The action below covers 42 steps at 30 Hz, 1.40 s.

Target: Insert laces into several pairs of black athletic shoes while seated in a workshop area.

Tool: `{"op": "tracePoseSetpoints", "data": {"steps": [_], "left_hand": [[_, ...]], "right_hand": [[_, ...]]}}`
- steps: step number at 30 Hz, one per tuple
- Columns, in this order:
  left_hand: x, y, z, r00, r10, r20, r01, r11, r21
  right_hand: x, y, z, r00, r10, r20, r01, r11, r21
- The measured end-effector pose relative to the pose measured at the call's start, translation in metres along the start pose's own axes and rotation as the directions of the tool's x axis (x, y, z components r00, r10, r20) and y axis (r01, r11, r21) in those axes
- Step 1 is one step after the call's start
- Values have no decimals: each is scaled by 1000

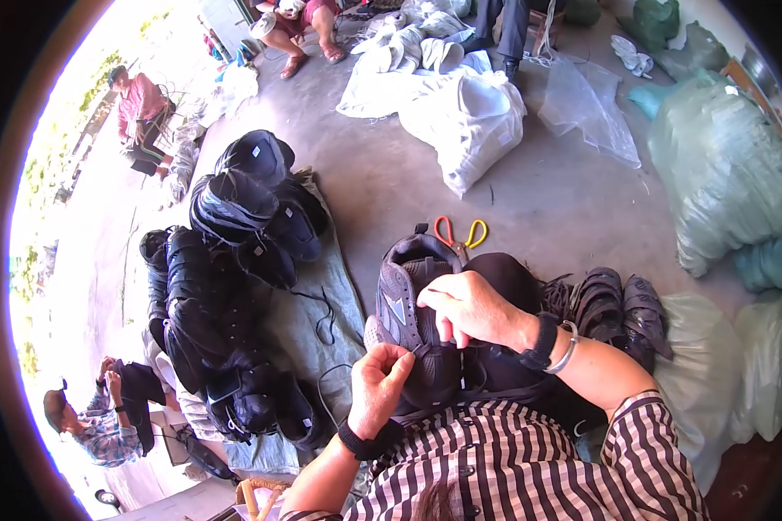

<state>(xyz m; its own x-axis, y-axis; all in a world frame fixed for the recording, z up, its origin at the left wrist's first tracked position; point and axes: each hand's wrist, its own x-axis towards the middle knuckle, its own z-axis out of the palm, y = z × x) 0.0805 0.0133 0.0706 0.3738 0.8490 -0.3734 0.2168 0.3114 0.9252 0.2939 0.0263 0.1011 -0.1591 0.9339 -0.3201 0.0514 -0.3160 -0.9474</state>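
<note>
Big pale-green sack (721, 174) fills the upper right of my frame; white sack (473, 130) slumps at top centre. Heap of dark shoes (187, 286) at left, on a grey-green sheet (343, 278).

Dark grey shoe (397, 300) sits mid-frame at the wearer's lap, opening toward the top, toe toward the bottom. I judge it light, soft along the collar and tongue, firmer at toe and heel; fabric should grip well and not break easily. I'd take hold at the heel collar or around the midfoot.

Right hand (473, 308) is over the shoe's front, fingers bent; I cannot tell whether they pinch anything. Left hand (381, 382) is beside the toe, thumb and forefinger pressed together; any thread between them is too fine for me to see.

My count: four other people (142, 104), one shoe between the hands, one pair of scissors (460, 248) just above it, two black wristbands (540, 341), one bangle (566, 347). Heaped shoes overlap too much to count.
</note>
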Motion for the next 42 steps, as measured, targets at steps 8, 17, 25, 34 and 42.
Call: {"op": "tracePoseSetpoints", "data": {"steps": [8, 17, 25, 34, 42], "left_hand": [[1, -10, 1, 996, 86, -32, -85, 996, 37], [2, -10, 7, 987, 128, -102, -113, 984, 134], [9, 15, 20, 820, 573, -3, -368, 531, 763], [7, -4, -1, 974, 222, 42, -223, 914, 339], [16, 3, 0, 855, 459, 243, -480, 519, 707]], "right_hand": [[-1, 5, -5, 930, 218, 297, -217, 976, -37], [4, 14, -13, 885, 181, 428, -245, 965, 98], [7, 12, -18, 875, 170, 454, -234, 968, 89], [-4, 9, -7, 906, 184, 381, -177, 983, -55], [0, -2, 18, 932, 189, 310, -20, 879, -477]]}}
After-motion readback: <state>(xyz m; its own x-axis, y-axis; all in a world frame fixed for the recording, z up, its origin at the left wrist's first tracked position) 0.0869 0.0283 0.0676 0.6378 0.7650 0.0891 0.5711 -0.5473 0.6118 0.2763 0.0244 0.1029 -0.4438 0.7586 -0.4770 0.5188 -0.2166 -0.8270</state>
